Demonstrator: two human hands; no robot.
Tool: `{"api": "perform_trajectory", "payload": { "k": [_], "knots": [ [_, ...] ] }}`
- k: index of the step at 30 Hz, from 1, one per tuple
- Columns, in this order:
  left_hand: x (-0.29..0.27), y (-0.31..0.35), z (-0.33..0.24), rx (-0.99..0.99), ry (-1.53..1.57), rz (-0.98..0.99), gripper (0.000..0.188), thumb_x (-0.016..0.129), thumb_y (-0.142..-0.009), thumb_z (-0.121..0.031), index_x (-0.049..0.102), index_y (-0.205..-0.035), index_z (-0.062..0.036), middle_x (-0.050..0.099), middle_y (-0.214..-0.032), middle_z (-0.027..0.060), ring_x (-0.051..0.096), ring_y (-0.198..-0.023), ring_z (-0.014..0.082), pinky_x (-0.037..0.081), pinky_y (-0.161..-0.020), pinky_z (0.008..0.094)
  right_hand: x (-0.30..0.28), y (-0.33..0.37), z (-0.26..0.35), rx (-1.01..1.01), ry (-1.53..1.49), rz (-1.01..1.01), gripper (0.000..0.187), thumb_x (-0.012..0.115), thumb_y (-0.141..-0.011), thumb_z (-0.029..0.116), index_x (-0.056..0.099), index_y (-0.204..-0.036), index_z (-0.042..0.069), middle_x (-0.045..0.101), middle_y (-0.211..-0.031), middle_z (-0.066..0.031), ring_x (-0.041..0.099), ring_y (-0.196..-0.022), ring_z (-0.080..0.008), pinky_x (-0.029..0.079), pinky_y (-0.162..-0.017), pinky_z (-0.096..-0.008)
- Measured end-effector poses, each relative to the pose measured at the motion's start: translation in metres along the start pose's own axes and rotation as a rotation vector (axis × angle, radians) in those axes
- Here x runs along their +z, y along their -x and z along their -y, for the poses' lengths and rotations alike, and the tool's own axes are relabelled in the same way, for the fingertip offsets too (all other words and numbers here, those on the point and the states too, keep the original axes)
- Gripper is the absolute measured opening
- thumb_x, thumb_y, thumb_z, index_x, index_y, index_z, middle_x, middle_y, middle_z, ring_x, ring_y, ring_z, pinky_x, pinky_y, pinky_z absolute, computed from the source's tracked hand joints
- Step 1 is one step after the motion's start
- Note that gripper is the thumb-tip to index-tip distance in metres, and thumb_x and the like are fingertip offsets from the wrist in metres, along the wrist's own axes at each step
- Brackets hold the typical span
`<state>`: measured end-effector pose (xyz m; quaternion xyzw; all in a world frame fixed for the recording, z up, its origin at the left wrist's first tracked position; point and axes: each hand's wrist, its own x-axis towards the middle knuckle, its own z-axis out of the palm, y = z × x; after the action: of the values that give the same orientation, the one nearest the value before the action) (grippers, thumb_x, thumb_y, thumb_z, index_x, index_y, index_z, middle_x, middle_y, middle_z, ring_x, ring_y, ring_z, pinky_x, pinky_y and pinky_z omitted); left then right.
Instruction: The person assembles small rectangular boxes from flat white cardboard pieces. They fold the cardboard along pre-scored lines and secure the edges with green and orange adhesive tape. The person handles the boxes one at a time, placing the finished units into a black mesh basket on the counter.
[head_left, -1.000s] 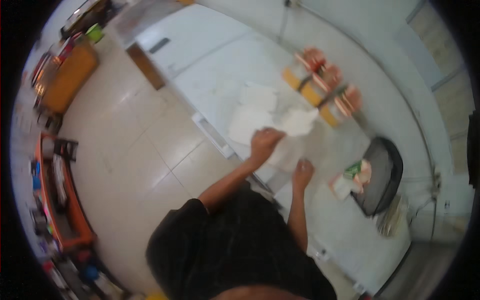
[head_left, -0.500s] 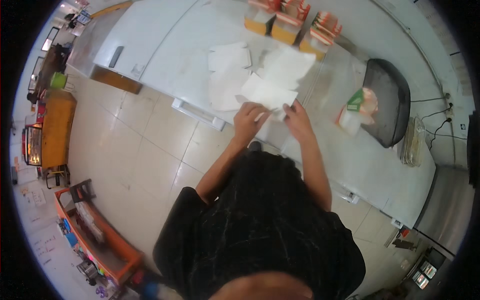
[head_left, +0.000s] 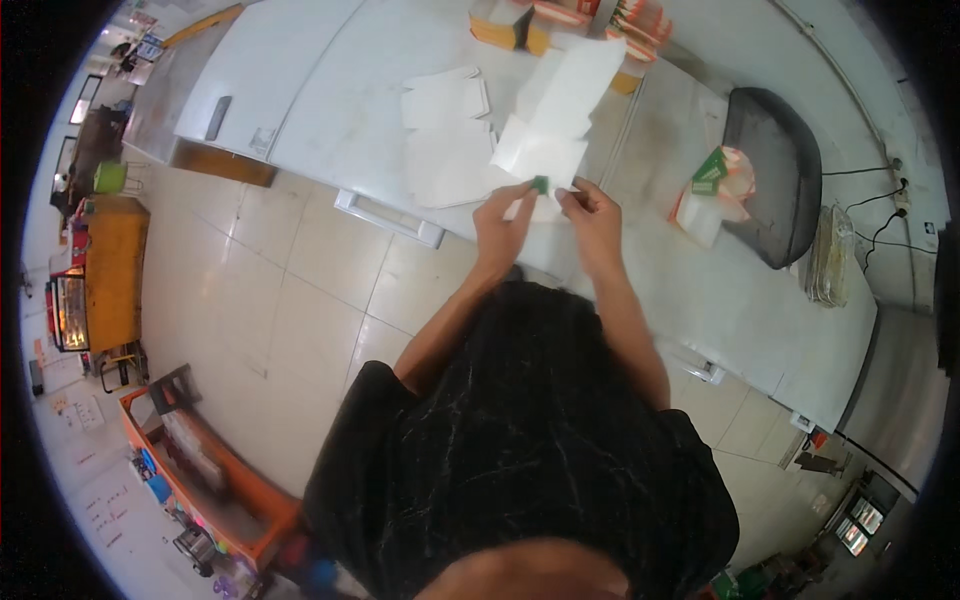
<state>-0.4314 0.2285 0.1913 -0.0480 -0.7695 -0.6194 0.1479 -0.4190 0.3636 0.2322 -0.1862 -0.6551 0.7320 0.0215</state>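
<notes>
Both my hands grip the near end of an unfolded cardboard box blank (head_left: 558, 112), white side up, above a white worktop. My left hand (head_left: 503, 222) pinches its left edge, where a small green patch of the cardboard's printed side shows by the fingertips. At the right edge my right hand (head_left: 594, 222) has its thumb and fingers closed on the cardboard. The blank's far part stands out away from me, with creases and notched edges. Just left of it lies a stack of flat white blanks (head_left: 445, 150).
Folded red, white and yellow boxes (head_left: 640, 25) stand along the worktop's far edge. To the right are red, white and green printed cardboard pieces (head_left: 712, 190), a dark tray (head_left: 775, 175) and a clear plastic stack (head_left: 828, 260). White handles (head_left: 390, 218) jut from the worktop's front.
The blank has turned a little and stands more steeply, and its green printed part has come into sight at my left fingers. My right fingers have curled in more. The view has shifted slightly.
</notes>
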Motion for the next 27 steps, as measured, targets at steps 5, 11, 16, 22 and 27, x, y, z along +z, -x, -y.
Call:
{"api": "perform_trajectory", "payload": {
  "k": [5,11,16,22,27],
  "knots": [
    [-0.002,0.000,-0.010,0.048,0.014,0.115,0.017,0.062,-0.093,-0.008,0.071,-0.105,-0.0002,0.070,-0.095,0.0106,0.065,-0.088,0.0181,0.049,-0.081,0.0290,-0.004,0.000,0.005,-0.061,-0.007,0.049,0.030,0.071,-0.085,0.004,0.065,-0.114,-0.004,0.068,-0.086,-0.0055,0.060,-0.078,-0.0086,0.047,-0.073,-0.0234],
    [-0.006,0.004,-0.006,0.013,0.102,0.213,0.021,0.055,-0.097,-0.010,0.069,-0.108,0.0013,0.060,-0.098,0.0056,0.056,-0.090,0.0144,0.044,-0.078,0.0262,-0.006,0.004,0.014,-0.159,0.111,0.071,0.026,0.071,-0.084,0.004,0.066,-0.109,-0.004,0.070,-0.089,-0.0088,0.062,-0.077,-0.0098,0.048,-0.071,-0.0224],
    [-0.012,0.007,-0.011,-0.143,0.185,0.300,0.022,0.055,-0.098,-0.009,0.066,-0.113,0.0014,0.056,-0.094,0.0018,0.052,-0.089,0.0095,0.041,-0.079,0.0239,-0.004,0.009,0.018,-0.251,0.256,0.063,0.023,0.072,-0.083,0.004,0.067,-0.105,-0.001,0.071,-0.086,-0.0105,0.067,-0.082,-0.0124,0.052,-0.075,-0.0245],
    [-0.007,0.011,-0.006,-0.098,0.345,0.235,0.025,0.055,-0.095,-0.002,0.064,-0.119,-0.0009,0.053,-0.090,0.0029,0.050,-0.084,0.0110,0.042,-0.076,0.0236,0.004,0.017,0.020,-0.325,0.252,0.047,0.019,0.071,-0.083,0.003,0.066,-0.101,-0.002,0.072,-0.086,-0.0111,0.071,-0.088,-0.0160,0.055,-0.083,-0.0291],
    [-0.012,0.014,-0.015,-0.152,0.432,0.247,0.025,0.055,-0.096,-0.002,0.062,-0.120,0.0006,0.051,-0.094,0.0004,0.050,-0.088,0.0085,0.042,-0.080,0.0221,0.009,0.024,0.023,-0.376,0.279,0.028,0.017,0.070,-0.083,0.002,0.066,-0.099,-0.002,0.072,-0.088,-0.0121,0.071,-0.086,-0.0174,0.056,-0.081,-0.0291]
  ]
}}
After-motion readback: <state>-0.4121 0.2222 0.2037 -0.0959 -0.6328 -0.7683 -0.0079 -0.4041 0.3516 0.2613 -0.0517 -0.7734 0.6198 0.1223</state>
